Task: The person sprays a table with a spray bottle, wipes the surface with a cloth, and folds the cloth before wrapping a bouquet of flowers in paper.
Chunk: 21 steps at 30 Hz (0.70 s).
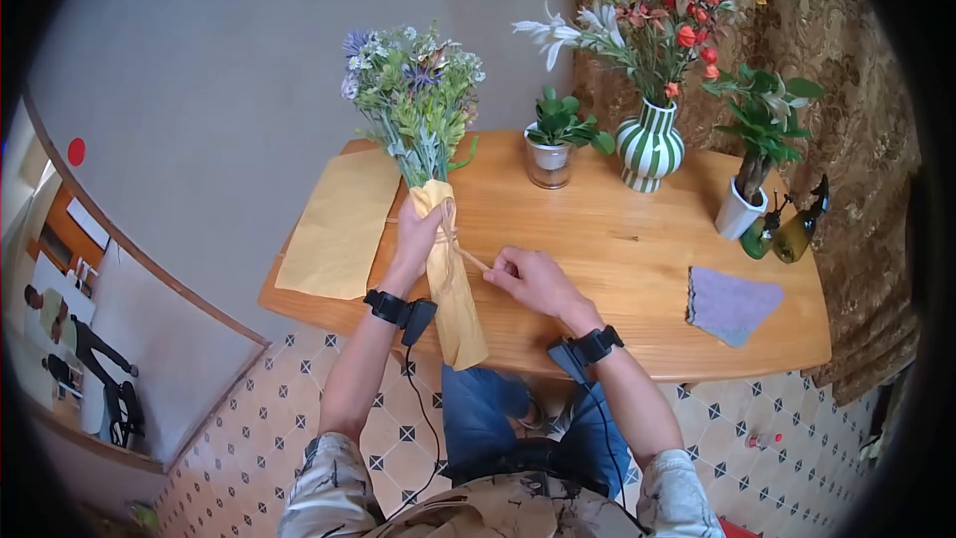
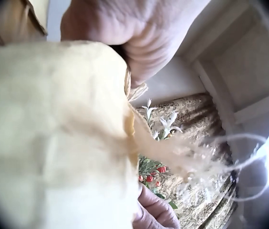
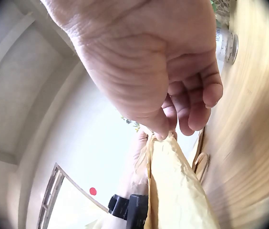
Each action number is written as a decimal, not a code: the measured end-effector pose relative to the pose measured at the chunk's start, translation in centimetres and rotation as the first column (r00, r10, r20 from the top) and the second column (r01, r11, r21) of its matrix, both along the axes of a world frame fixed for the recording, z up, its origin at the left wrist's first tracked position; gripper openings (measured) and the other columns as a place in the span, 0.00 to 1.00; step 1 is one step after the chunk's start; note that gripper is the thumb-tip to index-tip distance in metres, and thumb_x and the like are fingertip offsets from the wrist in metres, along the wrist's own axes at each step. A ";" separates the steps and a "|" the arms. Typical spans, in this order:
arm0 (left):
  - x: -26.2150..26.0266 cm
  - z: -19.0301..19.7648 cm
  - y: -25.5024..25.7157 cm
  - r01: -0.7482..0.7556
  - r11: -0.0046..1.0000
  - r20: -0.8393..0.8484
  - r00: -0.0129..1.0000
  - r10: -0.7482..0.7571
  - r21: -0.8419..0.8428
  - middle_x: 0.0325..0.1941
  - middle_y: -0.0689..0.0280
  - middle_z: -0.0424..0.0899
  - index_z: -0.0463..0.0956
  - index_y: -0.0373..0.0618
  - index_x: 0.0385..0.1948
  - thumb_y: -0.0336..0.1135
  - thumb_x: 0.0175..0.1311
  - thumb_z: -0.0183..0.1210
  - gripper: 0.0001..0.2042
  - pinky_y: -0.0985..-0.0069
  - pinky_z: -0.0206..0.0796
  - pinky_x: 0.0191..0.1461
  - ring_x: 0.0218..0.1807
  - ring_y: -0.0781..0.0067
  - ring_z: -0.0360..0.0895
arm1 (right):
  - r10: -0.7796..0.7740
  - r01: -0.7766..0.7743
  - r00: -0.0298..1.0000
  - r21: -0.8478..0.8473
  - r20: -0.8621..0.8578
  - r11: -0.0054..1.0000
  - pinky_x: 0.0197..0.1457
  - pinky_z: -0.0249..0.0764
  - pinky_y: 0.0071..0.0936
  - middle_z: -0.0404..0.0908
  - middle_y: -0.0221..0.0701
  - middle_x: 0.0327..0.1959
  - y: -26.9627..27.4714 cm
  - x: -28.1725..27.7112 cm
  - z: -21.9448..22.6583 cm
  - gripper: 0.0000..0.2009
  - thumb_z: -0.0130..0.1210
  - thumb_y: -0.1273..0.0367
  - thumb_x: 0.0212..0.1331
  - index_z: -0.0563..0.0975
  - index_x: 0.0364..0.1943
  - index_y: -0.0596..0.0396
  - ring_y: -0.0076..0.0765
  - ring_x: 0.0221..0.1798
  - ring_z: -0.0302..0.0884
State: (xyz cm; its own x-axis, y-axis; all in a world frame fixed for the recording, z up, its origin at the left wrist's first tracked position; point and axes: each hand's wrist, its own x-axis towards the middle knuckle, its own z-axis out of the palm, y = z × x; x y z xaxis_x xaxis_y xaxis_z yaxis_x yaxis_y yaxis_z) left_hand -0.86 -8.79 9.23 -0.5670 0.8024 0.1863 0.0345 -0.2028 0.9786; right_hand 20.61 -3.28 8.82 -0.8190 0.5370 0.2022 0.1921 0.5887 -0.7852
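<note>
A bouquet (image 1: 423, 105) of green, white and purple flowers stands upright with its stems in yellow wrapping paper (image 1: 456, 304). My left hand (image 1: 416, 234) grips the wrapped stems from the left, just below the flowers. Tan twine (image 1: 448, 236) loops round the paper beside that hand. Its loose end stretches right to my right hand (image 1: 538, 281), which pinches it between thumb and forefinger. In the right wrist view, the other fingers (image 3: 194, 112) of this hand are loosely bent. The wrapping paper (image 2: 53, 138) fills much of the left wrist view, with blurred frayed twine (image 2: 172, 155) beside it.
A flat yellow paper sheet (image 1: 339, 224) lies on the wooden table (image 1: 597, 239) at left. Along the back stand a potted plant (image 1: 550, 154), a striped vase (image 1: 650, 149) of flowers and a white pot (image 1: 741, 209). Green bottles (image 1: 794, 234) and a purple cloth (image 1: 732, 304) are at right.
</note>
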 end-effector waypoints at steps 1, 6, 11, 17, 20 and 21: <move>-0.3 -0.2 -0.3 0.003 1.000 -0.004 1.000 -0.003 -0.008 0.34 0.68 0.75 0.68 0.43 0.46 0.33 0.60 0.59 0.15 0.76 0.75 0.31 0.28 0.76 0.76 | 0.004 -0.004 1.000 -0.022 0.010 1.000 0.31 0.69 0.30 0.77 0.34 0.21 0.0 0.0 0.1 0.12 0.59 0.61 0.59 0.76 0.29 0.57 0.34 0.24 0.73; -3.9 -0.7 -1.3 -0.085 0.992 0.027 0.996 0.088 -0.096 0.34 0.68 0.77 0.71 0.42 0.44 0.30 0.59 0.57 0.12 0.76 0.71 0.27 0.33 0.78 0.76 | -0.015 0.014 1.000 -0.071 -0.011 0.997 0.32 0.69 0.30 0.77 0.34 0.21 0.1 0.5 -0.8 0.13 0.59 0.61 0.58 0.76 0.29 0.58 0.34 0.25 0.73; -8.9 -0.7 -2.4 -0.110 0.986 -0.084 0.991 0.100 -0.127 0.33 0.69 0.79 0.74 0.42 0.43 0.31 0.60 0.58 0.11 0.77 0.71 0.33 0.34 0.78 0.77 | -0.103 0.104 0.995 -0.059 0.014 0.993 0.34 0.70 0.33 0.79 0.36 0.24 2.5 4.2 -3.1 0.13 0.58 0.61 0.58 0.77 0.29 0.57 0.39 0.28 0.75; -15.5 -1.7 -4.7 -0.138 0.958 -0.158 0.982 0.100 -0.251 0.32 0.69 0.77 0.73 0.41 0.43 0.32 0.62 0.55 0.10 0.77 0.70 0.32 0.30 0.77 0.75 | -0.371 0.372 0.928 -0.139 0.037 0.918 0.31 0.69 0.27 0.76 0.31 0.20 6.9 10.1 -6.3 0.13 0.59 0.62 0.59 0.76 0.28 0.58 0.26 0.24 0.72; -18.0 -3.1 -5.7 -0.106 0.948 -0.075 0.993 0.087 -0.301 0.35 0.68 0.79 0.73 0.40 0.45 0.31 0.62 0.56 0.11 0.76 0.71 0.35 0.33 0.76 0.76 | -0.408 0.405 0.913 -0.084 -0.014 0.910 0.30 0.69 0.24 0.76 0.29 0.20 7.6 11.9 -7.9 0.12 0.58 0.63 0.60 0.76 0.27 0.58 0.23 0.23 0.72; -19.4 -4.2 -5.8 -0.132 0.940 -0.103 0.989 0.104 -0.314 0.35 0.69 0.80 0.75 0.41 0.44 0.35 0.63 0.58 0.12 0.76 0.70 0.35 0.35 0.77 0.77 | -0.436 0.433 0.900 -0.096 -0.007 0.896 0.30 0.69 0.24 0.76 0.29 0.20 7.4 12.4 -8.2 0.12 0.58 0.63 0.60 0.76 0.27 0.58 0.23 0.23 0.72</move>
